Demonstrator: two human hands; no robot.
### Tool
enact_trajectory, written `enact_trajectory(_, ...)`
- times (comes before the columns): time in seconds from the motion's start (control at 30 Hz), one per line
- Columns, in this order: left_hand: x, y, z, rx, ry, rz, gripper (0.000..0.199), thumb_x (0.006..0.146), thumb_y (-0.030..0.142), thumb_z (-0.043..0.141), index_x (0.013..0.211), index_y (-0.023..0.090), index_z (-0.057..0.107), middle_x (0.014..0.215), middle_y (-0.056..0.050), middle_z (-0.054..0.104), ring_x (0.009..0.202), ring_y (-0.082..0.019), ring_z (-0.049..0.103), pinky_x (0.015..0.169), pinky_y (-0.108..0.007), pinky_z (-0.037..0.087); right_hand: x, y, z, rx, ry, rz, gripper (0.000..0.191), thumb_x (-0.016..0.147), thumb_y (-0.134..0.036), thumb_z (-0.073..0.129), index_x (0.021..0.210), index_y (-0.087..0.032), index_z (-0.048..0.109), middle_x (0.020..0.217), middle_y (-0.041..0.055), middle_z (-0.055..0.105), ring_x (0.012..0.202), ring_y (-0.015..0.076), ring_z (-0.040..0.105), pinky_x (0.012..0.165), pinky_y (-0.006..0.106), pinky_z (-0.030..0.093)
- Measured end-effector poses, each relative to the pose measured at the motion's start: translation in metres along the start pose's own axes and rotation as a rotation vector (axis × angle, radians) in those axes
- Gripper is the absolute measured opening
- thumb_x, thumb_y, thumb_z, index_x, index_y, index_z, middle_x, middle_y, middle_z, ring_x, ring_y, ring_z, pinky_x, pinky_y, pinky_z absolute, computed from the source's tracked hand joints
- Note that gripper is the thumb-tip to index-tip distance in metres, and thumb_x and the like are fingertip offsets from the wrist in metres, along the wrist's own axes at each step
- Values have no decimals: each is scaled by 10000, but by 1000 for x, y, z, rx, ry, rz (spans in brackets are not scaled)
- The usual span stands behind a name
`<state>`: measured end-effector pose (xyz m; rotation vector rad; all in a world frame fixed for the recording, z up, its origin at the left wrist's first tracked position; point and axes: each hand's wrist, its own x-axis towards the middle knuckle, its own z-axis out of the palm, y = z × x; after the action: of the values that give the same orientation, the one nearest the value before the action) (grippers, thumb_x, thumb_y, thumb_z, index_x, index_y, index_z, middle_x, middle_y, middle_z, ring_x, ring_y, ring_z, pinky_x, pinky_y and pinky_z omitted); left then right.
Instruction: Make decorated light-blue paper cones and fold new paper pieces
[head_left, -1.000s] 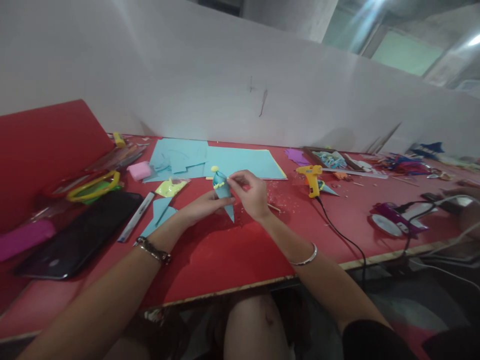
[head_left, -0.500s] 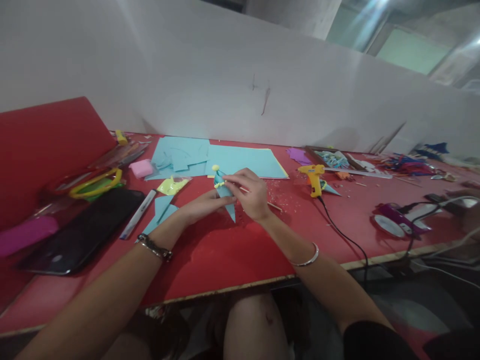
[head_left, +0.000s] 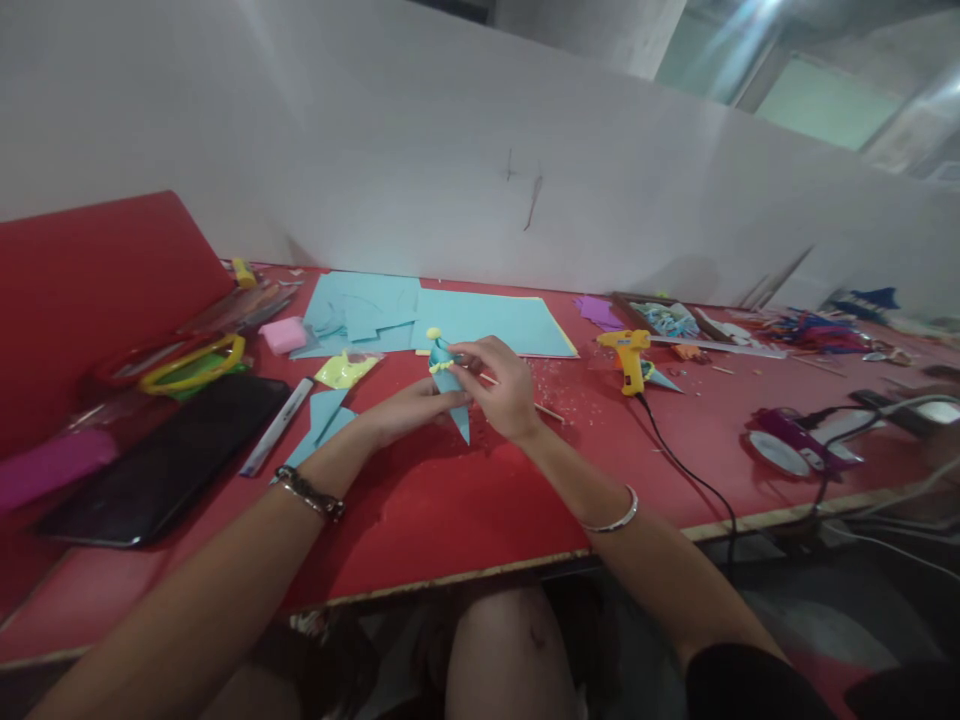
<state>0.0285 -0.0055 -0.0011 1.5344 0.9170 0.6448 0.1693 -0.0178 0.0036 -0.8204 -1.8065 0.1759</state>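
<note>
A light blue paper cone (head_left: 452,393) with its point down is gripped by my left hand (head_left: 411,412), thumb across its front and fingers behind. A yellow wavy trim (head_left: 441,366) runs around its upper part, and a yellow ball (head_left: 433,334) shows at the open top. My right hand (head_left: 499,385) is closed, thumb and fingertips pinching the cone's upper right side by the trim. A thin stick (head_left: 489,379) pokes out at the right hand's fingers; whether they hold it is unclear. Yellow clay in a bag (head_left: 345,371) lies left of the cone.
Blue paper sheets (head_left: 487,322) lie behind my hands. On the right are a yellow glue gun (head_left: 628,358) with a trailing cord and a purple device (head_left: 802,440). A black tablet (head_left: 172,460), a marker (head_left: 277,427) and yellow-handled scissors (head_left: 191,368) lie left.
My right fingertips have shifted slightly on the cone's upper part, and its top has turned a little, showing more of the opening. Both hands stay in nearly the same place.
</note>
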Motion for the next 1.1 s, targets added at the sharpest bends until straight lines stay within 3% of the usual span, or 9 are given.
enact_trajectory(0.1,1,-2,-1,6,10,29,238,678,293,577,898,212,616,850,-4,610,850,-160,515,736,-253,384,0,0,0,20,18,21,48,781,-234,531,817,-240,562,747,-9,541,673,113,515,652,273,446)
enact_trajectory(0.23,2,-3,-1,19,6,10,248,678,309,570,889,189,616,846,-19,606,814,-164,512,719,-259,383,0,1,0,7,4,22,56,788,-245,518,742,-228,544,734,-9,544,679,116,513,654,277,442)
enact_trajectory(0.43,2,-1,0,14,14,-8,235,673,327,572,851,179,617,775,-6,601,753,-151,512,677,-247,390,1,1,-1,-6,-1,-21,59,796,-228,501,765,-230,552,740,-8,544,681,107,511,661,265,440)
enact_trajectory(0.77,1,-1,-1,23,-28,51,267,695,324,557,924,200,616,908,-29,627,912,-194,525,762,-278,410,-2,1,0,-9,11,4,143,782,-179,448,898,-241,506,788,2,535,724,120,530,688,279,466)
enact_trajectory(1.1,1,2,2,-39,-3,13,240,666,311,587,869,189,627,853,-23,626,900,-187,527,777,-283,406,1,4,-1,-55,-8,-85,131,812,-186,465,857,-257,566,786,7,515,718,115,516,682,278,464)
